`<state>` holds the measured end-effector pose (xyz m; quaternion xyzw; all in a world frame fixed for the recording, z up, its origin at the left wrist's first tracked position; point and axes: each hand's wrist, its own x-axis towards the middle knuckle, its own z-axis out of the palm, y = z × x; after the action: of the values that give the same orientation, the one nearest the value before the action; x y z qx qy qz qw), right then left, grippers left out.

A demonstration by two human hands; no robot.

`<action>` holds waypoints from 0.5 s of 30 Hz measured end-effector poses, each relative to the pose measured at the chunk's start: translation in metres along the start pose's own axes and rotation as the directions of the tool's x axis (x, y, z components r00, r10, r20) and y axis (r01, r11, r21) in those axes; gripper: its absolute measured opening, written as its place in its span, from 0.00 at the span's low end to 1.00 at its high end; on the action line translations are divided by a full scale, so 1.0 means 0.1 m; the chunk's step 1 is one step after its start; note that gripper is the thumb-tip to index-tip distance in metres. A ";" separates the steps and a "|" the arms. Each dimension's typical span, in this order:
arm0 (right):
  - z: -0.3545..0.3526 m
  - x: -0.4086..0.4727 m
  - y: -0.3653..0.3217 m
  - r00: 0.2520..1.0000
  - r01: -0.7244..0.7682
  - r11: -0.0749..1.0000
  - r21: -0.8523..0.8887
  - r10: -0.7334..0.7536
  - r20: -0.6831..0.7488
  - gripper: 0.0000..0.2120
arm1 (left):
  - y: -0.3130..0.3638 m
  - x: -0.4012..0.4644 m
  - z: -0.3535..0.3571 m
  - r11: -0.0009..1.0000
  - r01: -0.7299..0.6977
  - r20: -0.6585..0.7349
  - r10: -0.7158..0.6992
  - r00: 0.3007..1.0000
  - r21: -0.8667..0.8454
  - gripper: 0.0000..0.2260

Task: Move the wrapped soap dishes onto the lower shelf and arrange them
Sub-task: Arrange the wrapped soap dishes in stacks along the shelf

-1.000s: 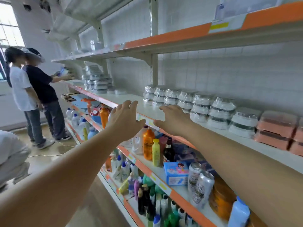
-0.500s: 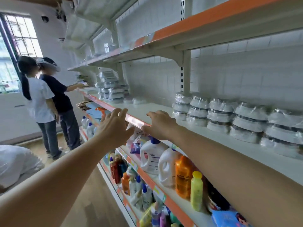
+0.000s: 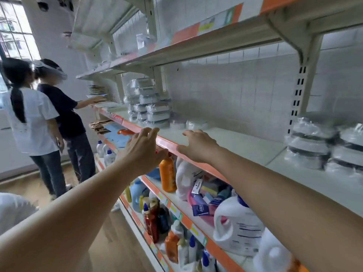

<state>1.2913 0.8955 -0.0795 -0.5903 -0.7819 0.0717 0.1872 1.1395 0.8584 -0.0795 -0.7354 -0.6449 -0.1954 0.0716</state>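
Stacks of plastic-wrapped soap dishes (image 3: 148,103) stand at the far left of the white shelf (image 3: 231,141) with the orange front edge. More wrapped round soap dishes (image 3: 314,146) are stacked at the right of the same shelf. Two flat wrapped items (image 3: 187,124) lie just right of the far stack. My left hand (image 3: 142,149) hovers open in front of the shelf edge, holding nothing. My right hand (image 3: 196,145) reaches over the shelf edge with its fingers spread and curled down, also holding nothing.
An upper shelf (image 3: 206,40) overhangs, held by a bracket (image 3: 302,55). Detergent jugs (image 3: 235,228) and an orange bottle (image 3: 167,173) fill the shelf below. Two people (image 3: 49,122) stand at the aisle's left end, one touching the shelf.
The view has swung left along the shelf, so the right-hand stacks slid toward the frame edge and the far stack came closer. Both hands stayed empty and advanced toward the shelf edge.
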 end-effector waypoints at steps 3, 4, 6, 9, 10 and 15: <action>0.16 0.49 -0.15 0.997 -0.074 0.997 0.005 0.074 0.010 0.28 | -0.44 0.45 0.08 0.999 -0.042 0.054 0.043 0.998 -0.015 0.31; 0.20 0.63 -0.17 0.995 -0.095 0.995 0.000 0.095 0.012 0.29 | -0.56 0.61 0.11 0.998 -0.056 0.062 0.057 0.996 -0.017 0.31; 0.27 0.89 -0.18 0.991 -0.136 0.991 -0.002 0.136 0.020 0.29 | -0.75 0.90 0.17 0.996 -0.087 0.070 0.088 0.994 -0.018 0.30; 0.35 1.29 -0.13 0.982 -0.190 0.982 -0.017 0.190 0.016 0.29 | -0.95 1.32 0.34 0.991 -0.132 0.095 0.134 0.987 -0.021 0.30; 0.38 1.43 -0.10 0.979 -0.205 0.979 -0.021 0.205 0.012 0.29 | -1.01 1.46 0.41 0.990 -0.142 0.100 0.143 0.985 -0.022 0.30; 0.51 2.25 0.07 0.975 -0.220 0.975 -0.041 0.219 -0.029 0.29 | -1.29 2.25 0.73 0.987 -0.163 0.093 0.162 0.982 0.004 0.28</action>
<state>1.2255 1.1170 -0.0816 -0.6777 -0.7111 0.0674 0.1745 1.0481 1.1122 -0.0793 -0.7935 -0.5864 -0.1511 0.0615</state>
